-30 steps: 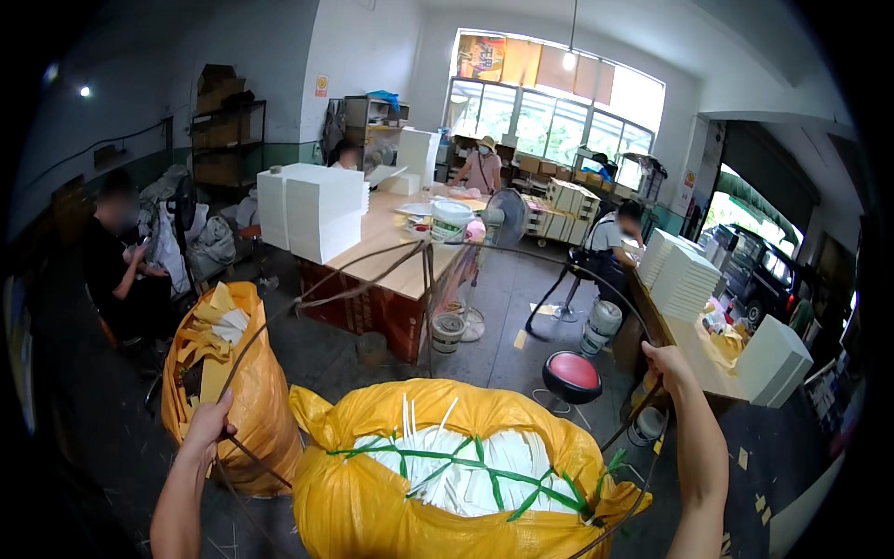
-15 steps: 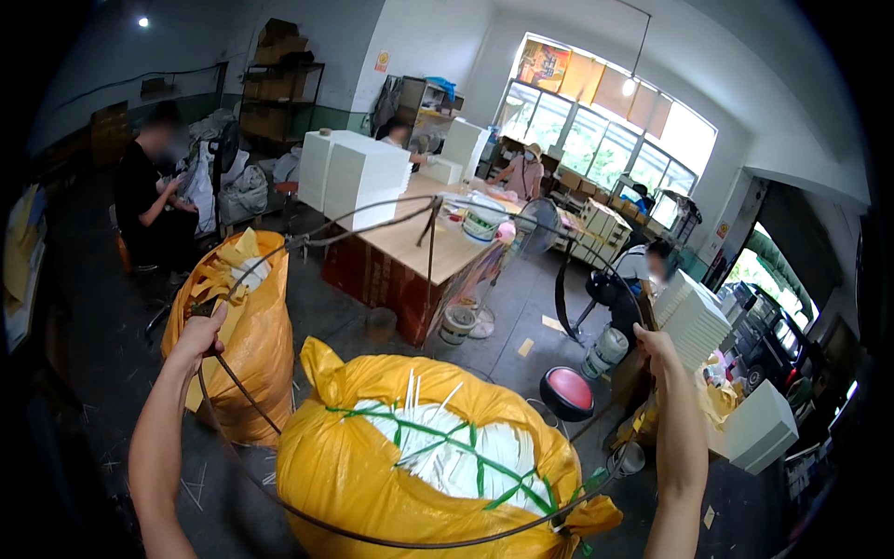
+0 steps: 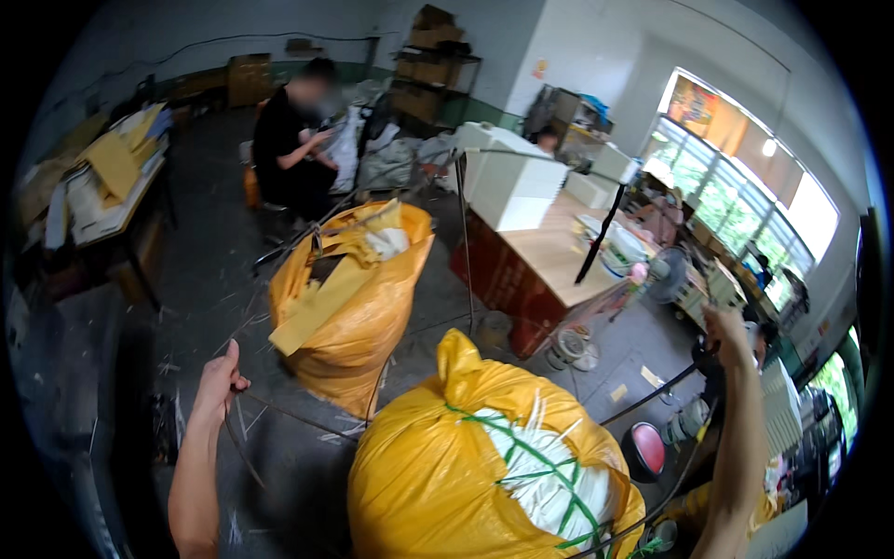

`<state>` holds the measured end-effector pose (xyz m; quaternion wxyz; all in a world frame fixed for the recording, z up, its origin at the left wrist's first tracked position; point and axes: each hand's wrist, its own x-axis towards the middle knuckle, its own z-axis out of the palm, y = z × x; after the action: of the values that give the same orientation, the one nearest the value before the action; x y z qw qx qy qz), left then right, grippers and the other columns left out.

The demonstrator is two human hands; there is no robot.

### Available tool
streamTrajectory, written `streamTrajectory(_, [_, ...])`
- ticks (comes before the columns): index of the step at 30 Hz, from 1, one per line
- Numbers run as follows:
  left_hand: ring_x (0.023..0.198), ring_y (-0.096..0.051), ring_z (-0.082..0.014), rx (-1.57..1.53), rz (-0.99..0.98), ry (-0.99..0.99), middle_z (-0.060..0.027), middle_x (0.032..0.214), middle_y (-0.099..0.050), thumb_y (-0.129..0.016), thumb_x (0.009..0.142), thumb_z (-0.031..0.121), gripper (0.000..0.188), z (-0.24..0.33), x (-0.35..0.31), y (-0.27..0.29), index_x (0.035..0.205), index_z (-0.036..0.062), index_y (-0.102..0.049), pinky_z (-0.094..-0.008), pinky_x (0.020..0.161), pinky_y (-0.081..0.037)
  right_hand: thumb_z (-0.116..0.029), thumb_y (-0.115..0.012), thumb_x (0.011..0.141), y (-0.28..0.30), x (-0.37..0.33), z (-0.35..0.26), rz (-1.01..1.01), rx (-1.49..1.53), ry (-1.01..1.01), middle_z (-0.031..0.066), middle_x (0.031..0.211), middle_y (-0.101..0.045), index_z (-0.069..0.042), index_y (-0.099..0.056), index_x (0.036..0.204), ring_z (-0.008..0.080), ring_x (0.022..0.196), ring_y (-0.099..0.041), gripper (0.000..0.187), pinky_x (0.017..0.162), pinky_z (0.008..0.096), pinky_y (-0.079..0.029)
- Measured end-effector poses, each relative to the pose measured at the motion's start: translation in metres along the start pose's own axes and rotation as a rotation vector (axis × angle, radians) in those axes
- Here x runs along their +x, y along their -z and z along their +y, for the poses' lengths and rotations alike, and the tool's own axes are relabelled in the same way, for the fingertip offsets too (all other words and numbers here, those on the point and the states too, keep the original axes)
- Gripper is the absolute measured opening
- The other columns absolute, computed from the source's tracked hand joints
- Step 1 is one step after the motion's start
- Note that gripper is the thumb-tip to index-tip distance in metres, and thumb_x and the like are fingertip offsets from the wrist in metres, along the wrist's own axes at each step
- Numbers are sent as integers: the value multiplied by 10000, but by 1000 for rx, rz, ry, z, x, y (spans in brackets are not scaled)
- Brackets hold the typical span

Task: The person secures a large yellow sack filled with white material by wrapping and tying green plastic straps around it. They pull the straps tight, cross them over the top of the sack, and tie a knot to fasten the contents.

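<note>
My left hand is closed around a thin dark rod of a wire-like metal frame. Raised at the right, my right hand has its fingers curled on the same frame's other side. The frame's rods spread over a bulging yellow sack below and between my arms. White paper strips show in the sack's mouth, laced across with green cord. Beyond my left hand stands an open orange sack of tan card scraps. Parts of the frame blur into the background.
A person in black sits at the back left. White paper stacks stand on the wooden worktable. Left is a cluttered table. A red-topped stool and buckets stand on the floor, right of centre.
My view has swung left, so the sacks and worktable appear farther right. The metal frame has tilted and shifted, with both my hands still on it.
</note>
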<state>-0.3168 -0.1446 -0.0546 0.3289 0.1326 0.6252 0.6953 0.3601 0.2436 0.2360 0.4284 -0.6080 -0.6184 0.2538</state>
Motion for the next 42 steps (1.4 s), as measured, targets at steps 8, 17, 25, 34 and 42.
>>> streamTrajectory(8, [492,-427,-103,-114,183,1,45,549,-350,-642,935,496,490,24,-121,114,653,168,-412,-290,606,-457,-347,-614,971,-36,-65,-143,-263,0,77,-91,539,-283,-180,-410,631,52,421,-239,431,403,278,-202])
streamTrajectory(17, [515,-451,-93,-132,202,-144,40,570,-388,-662,934,457,463,25,-247,134,668,150,-442,-289,634,-473,-426,-597,971,76,-108,-107,-212,-23,333,-72,490,-310,-175,-410,604,73,368,-283,482,354,271,-235])
streamTrajectory(25, [517,-423,-64,-201,168,-347,60,588,-357,-649,957,404,455,97,-384,128,667,154,-405,-228,606,-445,-466,-588,976,224,-163,-93,-140,180,321,-102,520,-286,-205,-381,621,49,407,-226,488,376,254,-181])
streamTrajectory(34, [487,-395,-79,-194,331,-624,65,546,-326,-544,1006,442,417,97,-482,168,727,144,-457,-259,644,-436,-481,-530,996,249,-180,-90,-41,261,466,-96,524,-288,-193,-434,678,46,406,-230,440,394,265,-168])
streamTrajectory(42, [506,-373,-110,-594,640,-577,33,540,-297,-511,1008,470,481,-72,-497,193,661,163,-381,-324,654,-430,-503,-627,942,118,-233,-187,-91,311,601,-102,516,-317,-190,-462,658,45,377,-282,454,368,244,-208])
